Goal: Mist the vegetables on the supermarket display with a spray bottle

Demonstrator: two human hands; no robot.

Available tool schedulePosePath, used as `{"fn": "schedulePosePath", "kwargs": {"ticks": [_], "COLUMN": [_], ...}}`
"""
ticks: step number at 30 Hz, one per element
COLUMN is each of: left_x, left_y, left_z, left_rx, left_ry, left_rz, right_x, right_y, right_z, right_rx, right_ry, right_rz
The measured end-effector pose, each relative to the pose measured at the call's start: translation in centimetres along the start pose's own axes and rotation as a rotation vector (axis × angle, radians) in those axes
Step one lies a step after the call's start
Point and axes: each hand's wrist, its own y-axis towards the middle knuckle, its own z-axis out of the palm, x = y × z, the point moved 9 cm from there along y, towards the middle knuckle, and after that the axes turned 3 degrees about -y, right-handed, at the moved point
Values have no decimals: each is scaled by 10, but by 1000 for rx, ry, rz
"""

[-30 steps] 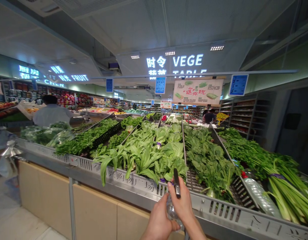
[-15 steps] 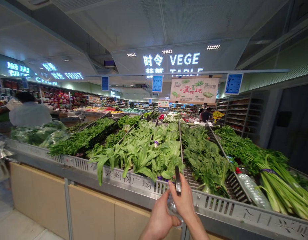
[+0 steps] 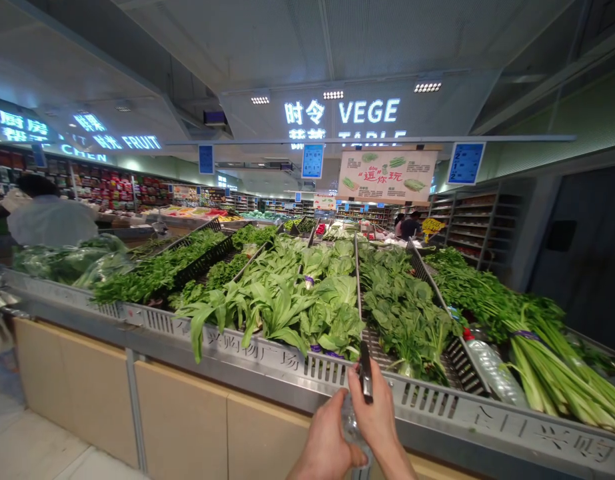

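Clear bottle (image 3: pixel 350 423) in left grip (image 3: pixel 326 437)

The bare left hand (image 3: pixel 323 441) and bare right hand (image 3: pixel 376 410) grip a clear, rounded plastic container (image 3: pixel 349 421), with a narrow black piece (image 3: pixel 366 373) sticking up at the right, before a slotted grey display rail (image 3: pixel 277 357). Behind it lie pale-green leafy vegetables (image 3: pixel 280 300), dark-green leafy bunches (image 3: pixel 404 307), a red-capped clear bottle (image 3: pixel 493 370) and purple-tied long-stalked greens (image 3: pixel 562 373).
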Motion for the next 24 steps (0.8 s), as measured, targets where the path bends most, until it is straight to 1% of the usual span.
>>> {"fn": "schedulePosePath", "kwargs": {"ticks": [4, 10, 14, 19, 24], "left_x": [-7, -17, -25, -28, -29], "left_y": [-2, -2, -2, -1, 3], "left_z": [-1, -6, -14, -19, -20], "left_rx": [-4, -4, -30, -46, -56], "left_ry": [-49, -115, -108, -116, -119], "left_rz": [18, 51, 91, 104, 135], "right_x": [4, 17, 24, 28, 29], "right_y": [0, 6, 12, 18, 27], "right_z": [-7, -13, -13, -8, -5], "right_rx": [-53, -99, -97, -70, -26], "right_ry": [-3, -9, -4, 0, 19], "right_rz": [-26, -85, -103, -108, -83]}}
